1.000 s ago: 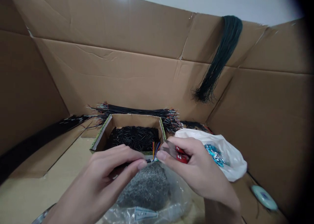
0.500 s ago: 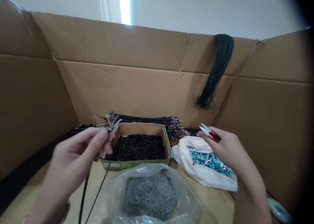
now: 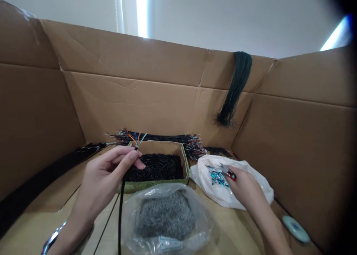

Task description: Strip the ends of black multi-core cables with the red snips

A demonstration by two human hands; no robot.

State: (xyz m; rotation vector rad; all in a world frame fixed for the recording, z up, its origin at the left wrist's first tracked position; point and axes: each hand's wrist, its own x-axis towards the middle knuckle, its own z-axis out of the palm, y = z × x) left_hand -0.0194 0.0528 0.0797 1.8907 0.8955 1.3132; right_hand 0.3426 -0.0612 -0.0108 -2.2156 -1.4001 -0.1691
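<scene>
Between thumb and fingers, my left hand [image 3: 114,169] pinches a black cable [image 3: 121,214] just below its stripped end. Thin coloured wires [image 3: 136,137], among them orange, blue and whitish ones, fan out above the fingertips. My right hand [image 3: 242,184] is closed around red-handled snips [image 3: 231,174], their pale blades pointing up and left. It hovers over a white plastic bag [image 3: 259,175] of shiny teal pieces [image 3: 218,177]. Behind my left hand stands a green-edged box [image 3: 158,186] full of short black tubes [image 3: 160,167].
A clear plastic bag [image 3: 205,214] of fine transparent bits lies at front centre. Bundled black cables [image 3: 161,137] lie behind the box, more cables [image 3: 44,180] at left. Dark green strands [image 3: 237,85] hang over the cardboard wall [image 3: 134,98]. A pale oval object [image 3: 296,229] lies at right.
My left hand has moved right with the cable, and its wires now fan out more clearly. My right hand has lowered the snips toward the white bag. The view has shifted slightly.
</scene>
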